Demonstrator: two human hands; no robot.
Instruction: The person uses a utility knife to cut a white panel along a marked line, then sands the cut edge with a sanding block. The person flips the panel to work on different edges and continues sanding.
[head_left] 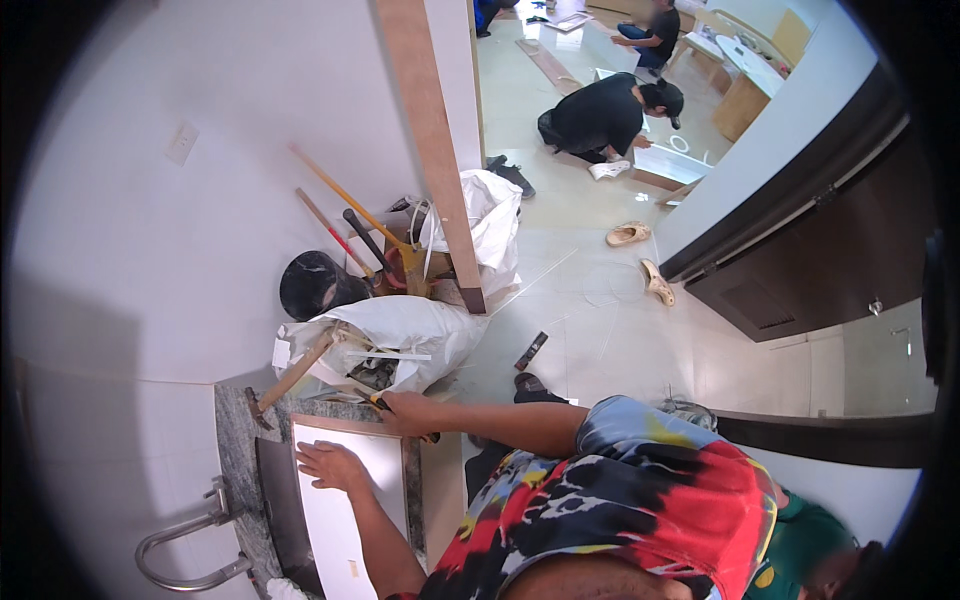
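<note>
White panel (330,530) with a brown strip along its upper edge is the landmark, lying on the grey stone counter (238,435), just right of a dark metal basin (280,490). The left hand (333,465) rests flat on the panel's upper part, its fingers spread wide. The right hand (405,412), at the panel's upper right corner, is closed around a yellow-and-black tool (372,398) whose kind I cannot tell. On the panel's lower part sits one small tan mark, label-like, too small to read. Beyond the panel's upper left corner a wooden-handled hammer (292,378) leans, its head by the counter edge. Above the panel bulges a white sack (430,325) of scraps, with a dark bucket (312,285) behind it. Up and right of the panel, on the floor, lies a black bar-shaped object (531,351) bearing pale markings, not legible. Left of the panel curves a metal tap (200,580). Far up and right of it, a co-worker in black (595,115) crouches.
</note>
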